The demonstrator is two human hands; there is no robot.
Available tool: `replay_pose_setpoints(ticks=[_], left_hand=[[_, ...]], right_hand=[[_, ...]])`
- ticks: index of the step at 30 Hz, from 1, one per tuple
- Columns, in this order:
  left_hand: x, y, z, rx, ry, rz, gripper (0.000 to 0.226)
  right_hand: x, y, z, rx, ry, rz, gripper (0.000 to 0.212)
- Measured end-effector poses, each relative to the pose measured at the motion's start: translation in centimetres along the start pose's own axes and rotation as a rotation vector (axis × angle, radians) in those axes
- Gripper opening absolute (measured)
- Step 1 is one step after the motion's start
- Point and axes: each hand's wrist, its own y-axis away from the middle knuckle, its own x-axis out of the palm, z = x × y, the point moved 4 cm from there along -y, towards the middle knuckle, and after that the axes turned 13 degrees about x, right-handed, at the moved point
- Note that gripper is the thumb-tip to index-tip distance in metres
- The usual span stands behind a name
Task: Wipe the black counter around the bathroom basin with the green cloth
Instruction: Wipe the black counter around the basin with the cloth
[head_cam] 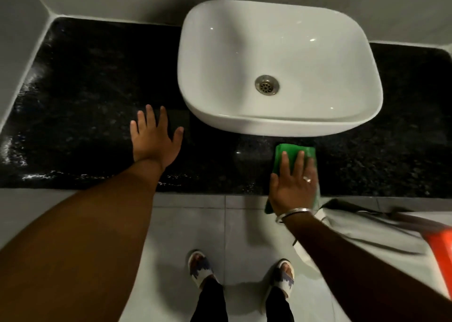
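Note:
The black speckled counter [85, 89] runs across the view, with a white basin [278, 65] standing on it right of centre. My right hand [292, 182] lies flat on the green cloth [285, 153], pressing it onto the counter just in front of the basin; a corner of the cloth hangs over the counter's front edge. My left hand [154, 138] rests palm down on the bare counter left of the basin, fingers spread, holding nothing. Wet streaks shine on the counter's left part.
Grey tiled walls close the counter at the back and left. Below the front edge is a grey tiled floor [190, 224] with my two sandalled feet. A white object with a dark cord and something orange [440, 248] sit at the lower right.

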Motion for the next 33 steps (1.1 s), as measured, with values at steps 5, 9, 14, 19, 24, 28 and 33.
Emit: replay_pose_setpoints(ticks=[5, 9, 14, 19, 24, 28, 33], left_hand=[[0.5, -0.1, 0.3, 0.023, 0.004, -0.026, 0.075], [0.5, 0.0, 0.7, 0.029, 0.03, 0.0, 0.076], [0.6, -0.2, 0.7, 0.02, 0.046, 0.002, 0.076], [0.7, -0.3, 0.7, 0.018, 0.008, -0.015, 0.076], [0.6, -0.8, 1.4, 0.071, 0.009, 0.053, 0.072], [-2.0, -2.4, 6.3, 0.133, -0.065, 0.045, 0.07], [-4.5, -4.7, 17.7, 0.054, -0.098, 0.077, 0.069]], right_hand=[[2.2, 6.3, 14.0, -0.267, -0.056, 0.053, 0.065], [2.1, 6.5, 10.3, -0.632, 0.034, 0.101, 0.06], [-0.9, 0.2, -4.0, -0.365, 0.081, 0.102, 0.057], [0.0, 1.3, 2.3, -0.22, 0.053, 0.111, 0.065], [2.0, 4.6, 14.8, -0.396, 0.02, 0.172, 0.068], [2.6, 8.2, 22.1, -0.55, 0.015, 0.245, 0.069], [3.5, 11.9, 27.5, -0.986, 0.072, 0.315, 0.061]])
